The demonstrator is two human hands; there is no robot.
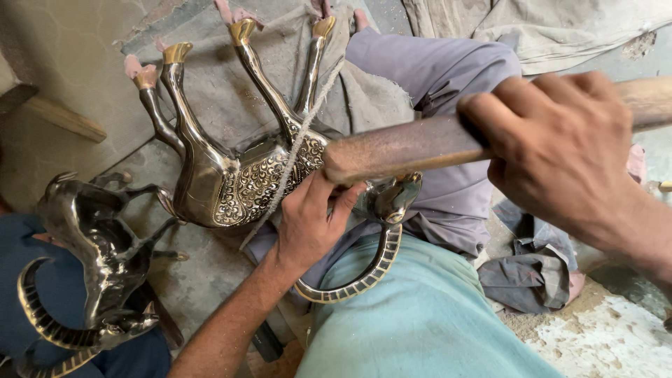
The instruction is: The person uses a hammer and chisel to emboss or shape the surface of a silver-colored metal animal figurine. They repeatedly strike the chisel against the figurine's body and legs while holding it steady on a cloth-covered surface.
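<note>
Left hand [308, 224] is grasping the upturned brass animal figure [238, 178] lying across the person's lap [420, 315], right hand [560, 150] clenching wooden tool [406, 147]; pressing steadily near the head is likely keeping it from slipping.

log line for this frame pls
left hand: steadies brass antelope figure on lap | right hand: grips wooden tool over it | cord across body | second figure at left
</note>
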